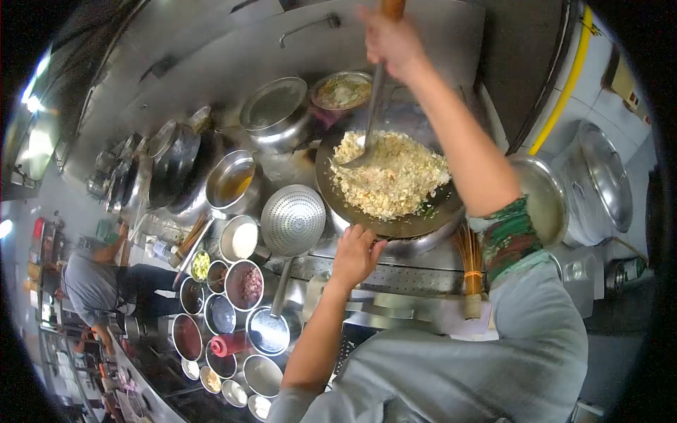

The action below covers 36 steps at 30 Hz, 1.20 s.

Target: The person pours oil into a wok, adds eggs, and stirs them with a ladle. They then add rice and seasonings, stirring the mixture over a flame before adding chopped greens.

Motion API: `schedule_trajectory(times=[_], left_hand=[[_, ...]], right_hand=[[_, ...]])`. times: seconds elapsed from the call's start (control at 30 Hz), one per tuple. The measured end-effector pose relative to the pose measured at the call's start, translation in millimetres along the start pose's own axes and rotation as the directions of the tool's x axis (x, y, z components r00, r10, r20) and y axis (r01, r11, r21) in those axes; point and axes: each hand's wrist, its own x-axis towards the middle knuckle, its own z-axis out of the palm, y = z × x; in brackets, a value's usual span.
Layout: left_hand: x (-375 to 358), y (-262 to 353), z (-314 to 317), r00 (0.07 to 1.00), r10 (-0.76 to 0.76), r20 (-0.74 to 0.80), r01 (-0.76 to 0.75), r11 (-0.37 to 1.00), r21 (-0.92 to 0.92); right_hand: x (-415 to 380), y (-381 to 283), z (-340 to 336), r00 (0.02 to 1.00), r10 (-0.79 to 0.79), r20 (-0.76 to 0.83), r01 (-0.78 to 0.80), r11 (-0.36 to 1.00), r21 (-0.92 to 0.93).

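Note:
A wide wok (395, 228) sits on the range, heaped with fried rice (395, 176) that has flecks of green. High above its far side, my right hand (395, 46) is wrapped round the wooden handle of a long metal wok ladle (376, 99). The ladle's head rests in the rice, partly covered by it. My left hand (357, 257) is closed at the wok's near rim, fingers over the edge; its exact grip is partly hidden. Left of the wok lies a perforated strainer (293, 220), its handle pointing towards me.
Behind stand a steel pot (273, 109) and a bowl of food (342, 92). Several ingredient tins surround a red squeeze bottle (229, 344) at left. A bamboo brush (471, 275) and large basin (539, 201) are to the right. Another person (99, 282) works far left.

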Motion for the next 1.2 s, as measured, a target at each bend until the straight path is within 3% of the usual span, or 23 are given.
schedule_trajectory(times=[0.07, 0.1, 0.2, 0.3, 0.4, 0.47, 0.53, 0.6, 0.7, 0.73, 0.77, 0.87, 1.0, 1.03, 1.13, 1.2], left_hand=[[3.5, -1.9, 3.6, 0.999, 0.047, 0.002, -0.046, 0.999, -0.015], [9.0, -3.8, 3.3, 0.998, 0.063, 0.006, -0.063, 0.998, -0.019], [-11.6, -0.2, -7.7, 0.996, 0.09, 0.014, -0.09, 0.995, -0.046], [-17.9, 41.1, -36.8, 0.997, 0.064, -0.031, -0.068, 0.989, -0.129], [-24.8, 68.9, -58.1, 0.999, 0.026, -0.032, -0.032, 0.981, -0.189], [-30.4, 50.8, -26.8, 0.993, 0.062, -0.101, -0.079, 0.981, -0.179], [-69.5, 24.9, 1.6, 0.998, 0.049, -0.025, -0.052, 0.99, -0.128], [-105.5, 8.8, 7.8, 0.998, 0.041, 0.057, -0.037, 0.998, -0.06], [-108.7, 17.1, -21.0, 0.984, 0.153, -0.092, -0.16, 0.985, -0.071], [-87.5, 23.4, -33.8, 0.995, 0.059, -0.084, -0.067, 0.993, -0.099], [-59.5, 18.9, -33.5, 0.99, 0.095, -0.106, -0.108, 0.987, -0.117], [-29.6, -5.1, -2.2, 0.978, 0.14, -0.156, -0.161, 0.979, -0.125], [-15.2, -10.1, 8.0, 0.972, 0.149, -0.182, -0.178, 0.972, -0.155], [-13.2, -8.0, 8.0, 0.979, 0.114, -0.167, -0.143, 0.974, -0.173], [-9.2, -5.3, 10.0, 0.991, 0.066, -0.112, -0.084, 0.982, -0.168], [-6.1, -6.9, 9.9, 0.992, 0.077, -0.102, -0.093, 0.983, -0.157]], right_hand=[[-4.4, 41.3, 1.2, 0.99, 0.057, -0.132, -0.059, 0.998, -0.015], [-6.9, 34.3, 5.4, 0.992, 0.113, -0.049, -0.115, 0.993, -0.041], [0.4, 7.1, 22.0, 0.983, 0.181, -0.035, -0.185, 0.968, -0.167], [-25.2, -54.7, 25.1, 0.963, 0.232, -0.14, -0.25, 0.959, -0.134], [-67.5, -78.1, 27.6, 0.976, 0.164, -0.141, -0.199, 0.936, -0.291], [-87.1, -62.3, 38.3, 0.965, 0.001, -0.262, -0.11, 0.909, -0.402], [-102.6, -36.4, 28.2, 0.939, -0.188, -0.288, -0.002, 0.835, -0.55], [-138.5, -56.5, 27.8, 0.921, -0.254, -0.297, 0.112, 0.899, -0.423], [-166.2, -61.4, 13.4, 0.91, -0.201, -0.363, 0.117, 0.963, -0.241], [-163.1, -52.0, 6.9, 0.916, -0.165, -0.365, 0.093, 0.974, -0.205], [-154.9, -51.6, 5.9, 0.924, -0.151, -0.35, 0.096, 0.981, -0.17], [-134.5, -81.3, 26.5, 0.919, -0.102, -0.381, 0.01, 0.972, -0.237], [-121.6, -118.6, 28.8, 0.929, -0.15, -0.337, 0.081, 0.974, -0.209], [-124.2, -114.6, 21.5, 0.94, -0.178, -0.291, 0.131, 0.976, -0.175], [-130.1, -16.9, 0.3, 0.896, -0.215, -0.389, 0.059, 0.925, -0.375], [-130.3, 7.9, 6.6, 0.985, -0.069, -0.159, 0.054, 0.994, -0.092]])
